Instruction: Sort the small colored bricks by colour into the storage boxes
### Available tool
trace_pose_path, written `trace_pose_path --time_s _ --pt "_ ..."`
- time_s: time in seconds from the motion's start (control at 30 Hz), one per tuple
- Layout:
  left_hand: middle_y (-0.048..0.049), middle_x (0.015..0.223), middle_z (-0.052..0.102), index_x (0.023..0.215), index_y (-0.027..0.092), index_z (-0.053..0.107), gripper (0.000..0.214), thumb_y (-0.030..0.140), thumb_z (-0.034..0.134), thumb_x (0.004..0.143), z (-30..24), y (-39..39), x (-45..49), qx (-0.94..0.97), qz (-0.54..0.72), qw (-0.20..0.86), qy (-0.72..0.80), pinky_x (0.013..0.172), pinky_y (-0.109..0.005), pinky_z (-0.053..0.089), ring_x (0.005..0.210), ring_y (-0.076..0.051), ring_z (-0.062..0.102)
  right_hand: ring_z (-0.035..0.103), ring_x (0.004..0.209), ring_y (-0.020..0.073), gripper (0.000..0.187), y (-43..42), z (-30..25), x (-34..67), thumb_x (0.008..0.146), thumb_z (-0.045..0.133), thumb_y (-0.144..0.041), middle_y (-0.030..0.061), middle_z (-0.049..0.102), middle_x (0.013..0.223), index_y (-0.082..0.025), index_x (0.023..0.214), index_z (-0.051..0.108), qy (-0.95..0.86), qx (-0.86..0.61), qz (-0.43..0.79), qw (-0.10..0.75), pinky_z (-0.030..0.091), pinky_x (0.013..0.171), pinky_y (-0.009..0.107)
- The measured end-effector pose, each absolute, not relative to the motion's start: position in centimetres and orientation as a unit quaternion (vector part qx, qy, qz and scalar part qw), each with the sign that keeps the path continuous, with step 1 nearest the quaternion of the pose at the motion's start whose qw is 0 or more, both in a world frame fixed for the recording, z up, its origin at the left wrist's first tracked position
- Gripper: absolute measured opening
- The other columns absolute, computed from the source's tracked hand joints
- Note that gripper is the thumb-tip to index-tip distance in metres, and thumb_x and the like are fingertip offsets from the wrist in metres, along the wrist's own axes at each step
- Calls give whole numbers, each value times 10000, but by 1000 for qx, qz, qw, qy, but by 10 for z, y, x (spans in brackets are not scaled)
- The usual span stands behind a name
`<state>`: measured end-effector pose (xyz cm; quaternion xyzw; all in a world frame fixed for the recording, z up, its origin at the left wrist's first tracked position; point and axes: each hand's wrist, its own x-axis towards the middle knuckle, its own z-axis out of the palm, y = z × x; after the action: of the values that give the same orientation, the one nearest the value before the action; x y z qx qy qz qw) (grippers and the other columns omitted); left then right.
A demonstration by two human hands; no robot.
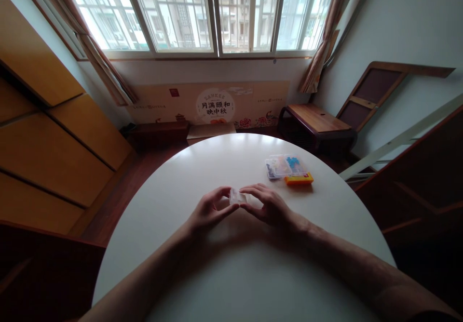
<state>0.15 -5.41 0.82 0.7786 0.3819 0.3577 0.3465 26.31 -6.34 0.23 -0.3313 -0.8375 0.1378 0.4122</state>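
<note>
A small clear plastic piece, whitish and box-like (238, 197), sits between my two hands just over the middle of the table. My left hand (211, 208) grips its left side between thumb and fingers. On the other side, the fingertips and thumb of my right hand (269, 205) close on it too. What is inside the piece, if anything, is too small to tell. Beyond my right hand lies a clear plastic case (284, 166) with blue and pale bits in its compartments. An orange-yellow box (298, 179) rests against the near edge of that case.
The round white table (173, 177) curves away in front of me. Behind it are a cardboard panel (152, 102) with printed characters, a wooden stool (318, 117) and a window (217, 13). Orange-brown cabinets (50, 167) stand at the left. A dark wooden piece (415, 192) is at the right.
</note>
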Motion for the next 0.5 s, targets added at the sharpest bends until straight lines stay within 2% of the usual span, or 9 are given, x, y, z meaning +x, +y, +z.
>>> trace_pose_path --time_s 0.17,0.33,0.5 --pt "-85 1184 810 1228 195 763 433 470 870 911 8 -53 7 731 384 405 394 1003 -398 640 1092 -267 783 803 1059 274 311 -65 -3 263 1067 693 -308 110 830 1217 -219 1364 699 -859 -328 60 389 648 947 411" --pt "-103 1163 818 1207 172 772 374 488 766 1006 14 -57 21 711 375 473 363 947 -385 661 1076 -274 789 813 982 276 268 -62 -6 264 1103 570 -245 134 840 1146 -193 1314 727 -879 -327 -22 347 660 918 413" --pt "-100 1095 820 1179 162 772 366 495 719 1038 16 -58 28 741 369 431 360 920 -380 669 1021 -264 791 805 993 276 282 -58 -10 270 1114 516 -232 136 838 1091 -194 1300 726 -874 -346 -9 342 657 935 418"
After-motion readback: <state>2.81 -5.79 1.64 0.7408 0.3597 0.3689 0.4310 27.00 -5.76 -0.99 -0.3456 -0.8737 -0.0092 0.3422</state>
